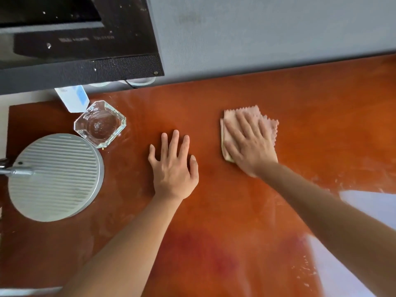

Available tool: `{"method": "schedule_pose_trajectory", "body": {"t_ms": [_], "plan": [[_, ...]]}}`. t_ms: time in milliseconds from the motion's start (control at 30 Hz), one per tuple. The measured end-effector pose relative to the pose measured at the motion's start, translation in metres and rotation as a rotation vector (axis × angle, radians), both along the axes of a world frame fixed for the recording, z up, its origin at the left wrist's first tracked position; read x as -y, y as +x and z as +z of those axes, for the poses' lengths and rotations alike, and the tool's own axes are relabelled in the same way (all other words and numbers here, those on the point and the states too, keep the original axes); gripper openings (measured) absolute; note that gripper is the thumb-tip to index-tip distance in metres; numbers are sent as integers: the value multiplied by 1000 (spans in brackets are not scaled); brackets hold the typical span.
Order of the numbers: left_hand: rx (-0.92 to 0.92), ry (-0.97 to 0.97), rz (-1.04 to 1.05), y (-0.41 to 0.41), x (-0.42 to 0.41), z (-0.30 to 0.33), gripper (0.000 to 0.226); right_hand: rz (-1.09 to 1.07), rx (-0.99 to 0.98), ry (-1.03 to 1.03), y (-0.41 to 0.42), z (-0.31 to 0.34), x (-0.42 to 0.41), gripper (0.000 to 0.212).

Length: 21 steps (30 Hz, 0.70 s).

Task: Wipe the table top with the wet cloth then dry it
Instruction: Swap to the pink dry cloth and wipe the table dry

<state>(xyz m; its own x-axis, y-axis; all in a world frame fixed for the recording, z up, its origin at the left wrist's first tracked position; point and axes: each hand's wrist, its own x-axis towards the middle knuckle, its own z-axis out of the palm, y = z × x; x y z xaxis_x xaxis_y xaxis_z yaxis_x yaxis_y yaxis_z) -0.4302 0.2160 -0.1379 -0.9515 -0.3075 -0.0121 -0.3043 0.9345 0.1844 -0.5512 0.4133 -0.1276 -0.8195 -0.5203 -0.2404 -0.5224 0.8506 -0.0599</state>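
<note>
A folded pale pink cloth with a zigzag edge lies on the glossy reddish-brown table top, right of centre. My right hand presses flat on the cloth with straight, spread fingers and covers most of it. My left hand rests flat on the bare table near the centre, fingers straight and slightly spread, holding nothing. Pale smears and streaks show on the table surface, mainly at the right.
A round ribbed grey lamp base with a metal arm stands at the left. Behind it sits a clear glass ashtray and a white-and-blue card. A black monitor hangs over the back left; a grey wall runs behind.
</note>
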Motion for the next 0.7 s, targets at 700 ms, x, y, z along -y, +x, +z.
{"method": "schedule_pose_trajectory", "body": {"t_ms": [700], "plan": [[26,15,-7,-1,-1,3,62,-52,38,-93,147,-1,-50,62]]}}
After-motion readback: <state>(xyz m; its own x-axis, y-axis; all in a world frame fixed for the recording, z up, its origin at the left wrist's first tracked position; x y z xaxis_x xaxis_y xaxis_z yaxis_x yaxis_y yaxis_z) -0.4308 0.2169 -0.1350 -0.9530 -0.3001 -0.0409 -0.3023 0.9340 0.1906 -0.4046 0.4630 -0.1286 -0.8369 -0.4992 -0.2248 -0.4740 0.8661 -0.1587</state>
